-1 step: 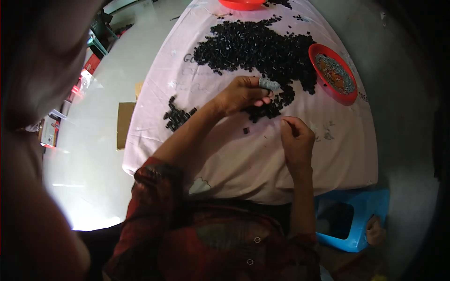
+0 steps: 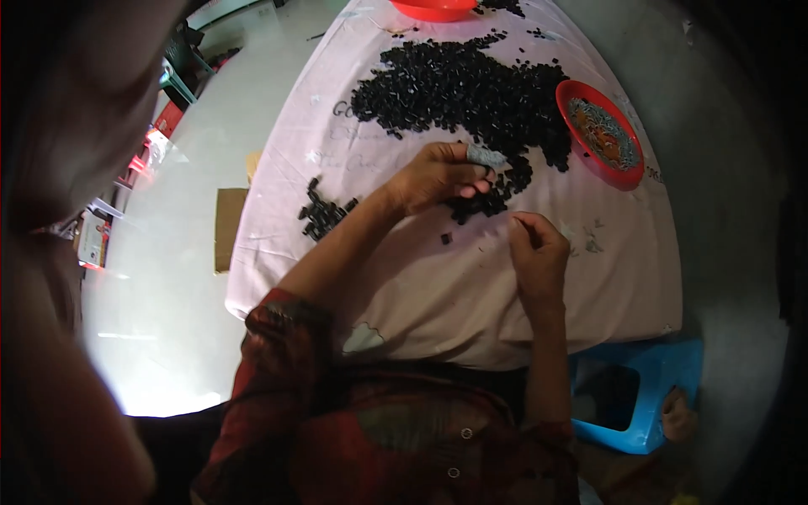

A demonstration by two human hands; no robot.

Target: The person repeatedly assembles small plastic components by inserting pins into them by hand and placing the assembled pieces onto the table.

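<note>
My left hand (image 2: pixel 438 178) is closed in a pinch over the near end of a heap of small black pieces (image 2: pixel 459 88). Grey wrapping (image 2: pixel 486 156) covers its index finger. What looks like one small black piece (image 2: pixel 488 172) is between its thumb and fingers. To the right and nearer me, my right hand (image 2: pixel 539 251) is closed, thumb against index finger; anything in that pinch is too small to make out. A single black piece (image 2: pixel 447 239) lies on the cloth between the hands. Left of my left forearm is a smaller cluster of black pieces (image 2: pixel 324 212).
A red bowl (image 2: pixel 629 178) with thin grey metal bits stands at the right table edge. Another red bowl (image 2: pixel 433 10) is at the far end. Pink cloth (image 2: pixel 404 290) covers the table. A blue stool (image 2: pixel 644 425) stands by the near right corner, and cardboard (image 2: pixel 230 231) lies left.
The whole view has shifted slightly. Both hands keep the same pinched poses and places over the table.
</note>
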